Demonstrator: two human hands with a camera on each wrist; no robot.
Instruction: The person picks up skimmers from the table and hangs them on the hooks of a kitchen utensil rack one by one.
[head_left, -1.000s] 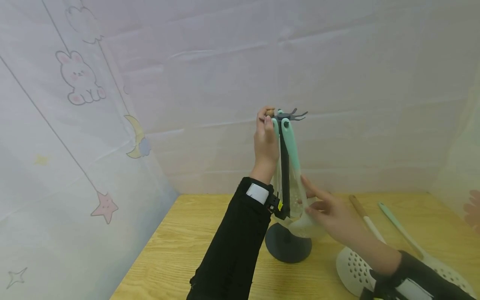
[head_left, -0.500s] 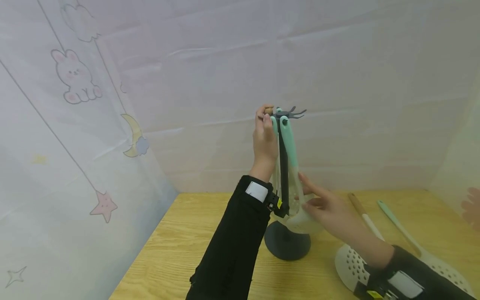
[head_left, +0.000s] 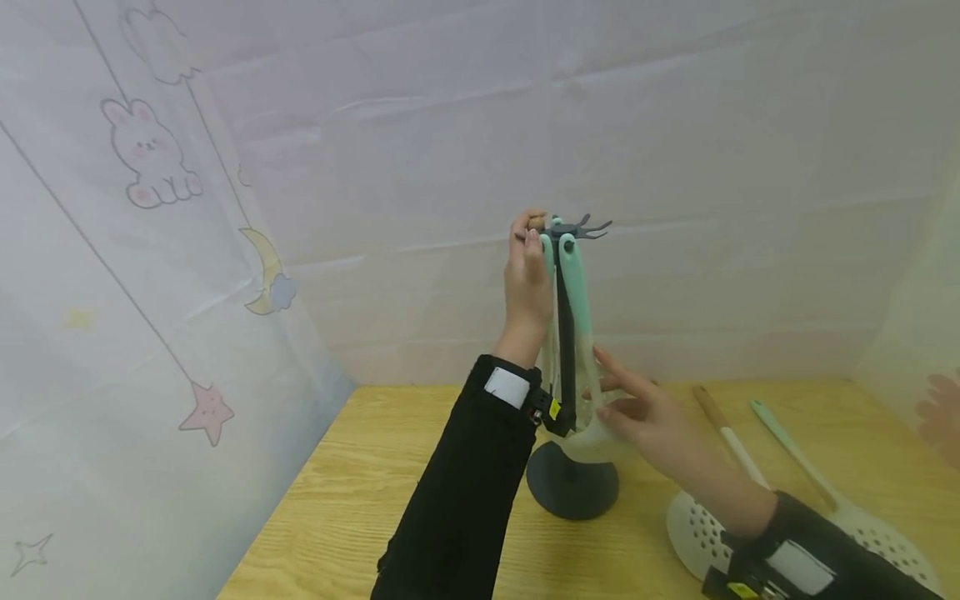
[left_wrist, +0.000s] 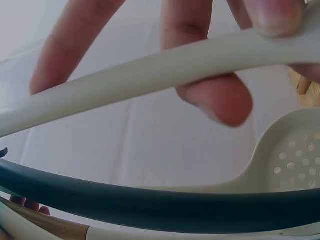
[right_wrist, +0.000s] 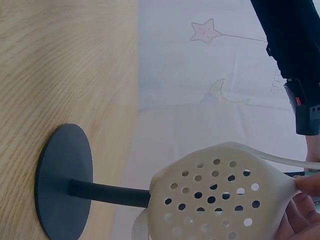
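Observation:
A dark utensil stand (head_left: 572, 492) rises on a thin pole to hooks (head_left: 583, 226) at the top. Mint-handled utensils (head_left: 574, 279) hang from it. My left hand (head_left: 528, 279) is raised at the hooks and pinches the wood-tipped top (head_left: 537, 222) of a cream skimmer handle (left_wrist: 150, 70). My right hand (head_left: 636, 412) holds the edge of that skimmer's perforated head (right_wrist: 220, 200) low beside the pole (right_wrist: 110, 192), above the round base (right_wrist: 62, 180). In the left wrist view the fingers (left_wrist: 220, 97) curl round the cream handle, and the dark pole (left_wrist: 150, 202) crosses below it.
On the wooden table (head_left: 360, 492) to the right lie a cream perforated skimmer (head_left: 697, 533) with a wooden handle (head_left: 708, 408) and a mint-handled slotted utensil (head_left: 780, 437). Printed fabric walls (head_left: 187, 250) close in the left and back. The table's left front is bare wood.
Almost nothing. My right hand and the skimmer head have drifted slightly left toward the pole; my left hand stays at the hooks.

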